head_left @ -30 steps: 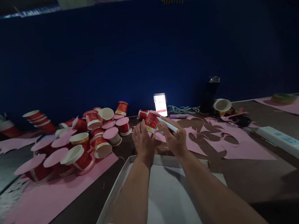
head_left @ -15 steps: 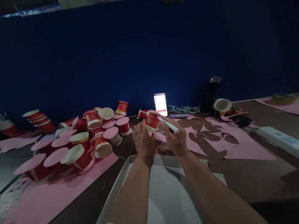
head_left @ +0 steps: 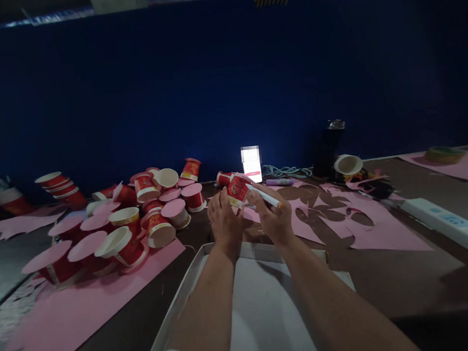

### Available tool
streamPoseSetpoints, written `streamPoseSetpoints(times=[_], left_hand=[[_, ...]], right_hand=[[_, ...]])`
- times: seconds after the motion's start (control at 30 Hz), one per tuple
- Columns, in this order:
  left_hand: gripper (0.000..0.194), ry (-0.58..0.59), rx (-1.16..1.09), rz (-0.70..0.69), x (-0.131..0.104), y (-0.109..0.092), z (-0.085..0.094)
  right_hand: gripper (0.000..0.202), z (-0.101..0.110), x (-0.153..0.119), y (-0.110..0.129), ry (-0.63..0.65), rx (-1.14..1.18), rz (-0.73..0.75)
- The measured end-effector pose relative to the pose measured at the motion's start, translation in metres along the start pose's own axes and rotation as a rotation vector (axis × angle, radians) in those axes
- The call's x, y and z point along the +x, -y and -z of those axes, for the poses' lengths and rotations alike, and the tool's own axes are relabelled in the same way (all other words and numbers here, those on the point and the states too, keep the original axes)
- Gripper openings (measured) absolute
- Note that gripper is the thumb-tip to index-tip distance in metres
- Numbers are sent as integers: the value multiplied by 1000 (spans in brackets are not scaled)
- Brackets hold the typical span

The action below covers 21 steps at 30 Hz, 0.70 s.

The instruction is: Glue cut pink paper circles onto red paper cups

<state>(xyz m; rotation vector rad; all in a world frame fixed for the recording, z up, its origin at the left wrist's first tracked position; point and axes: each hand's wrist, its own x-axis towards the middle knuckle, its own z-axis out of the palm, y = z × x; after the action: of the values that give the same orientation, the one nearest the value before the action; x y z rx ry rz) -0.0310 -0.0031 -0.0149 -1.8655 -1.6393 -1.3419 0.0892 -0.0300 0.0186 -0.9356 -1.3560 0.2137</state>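
Observation:
Over the far edge of a shallow white box lid (head_left: 266,314), my left hand (head_left: 225,222) has its fingers round a red paper cup (head_left: 237,190), which lies tilted with its gold-patterned end towards me. My right hand (head_left: 273,215) holds a white marker with an orange end (head_left: 265,194). The marker points up and left, its tip end close to the cup's upper right side. My right fingertips are partly hidden behind the cup. Another red cup (head_left: 224,178) lies just beyond the held one.
Many red cups, several with pink paper discs (head_left: 88,246), crowd the left. Cut pink paper (head_left: 386,233) and a white power strip (head_left: 454,227) lie right. A lit phone (head_left: 252,166), purple marker (head_left: 279,182), cable (head_left: 289,172) and dark bottle (head_left: 328,148) stand or lie behind.
The marker's tip end has shifted very slightly beside the cup. Both hands keep nearly the same place and hold.

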Motion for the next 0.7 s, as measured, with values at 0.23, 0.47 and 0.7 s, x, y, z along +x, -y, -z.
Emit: streamPoseSetpoints(times=[0.23,0.47,0.7], left_hand=[[64,-9,-1,7,1,0,0],[64,-3,-1,21,1,-1,1],[63,-14,-24,28,1,-1,0]], right_hand=[[27,0,-1,1,4,-2,-9],[26,0,-1,1,-3,-19,-11],[25,0,0,2,3,-37,12]])
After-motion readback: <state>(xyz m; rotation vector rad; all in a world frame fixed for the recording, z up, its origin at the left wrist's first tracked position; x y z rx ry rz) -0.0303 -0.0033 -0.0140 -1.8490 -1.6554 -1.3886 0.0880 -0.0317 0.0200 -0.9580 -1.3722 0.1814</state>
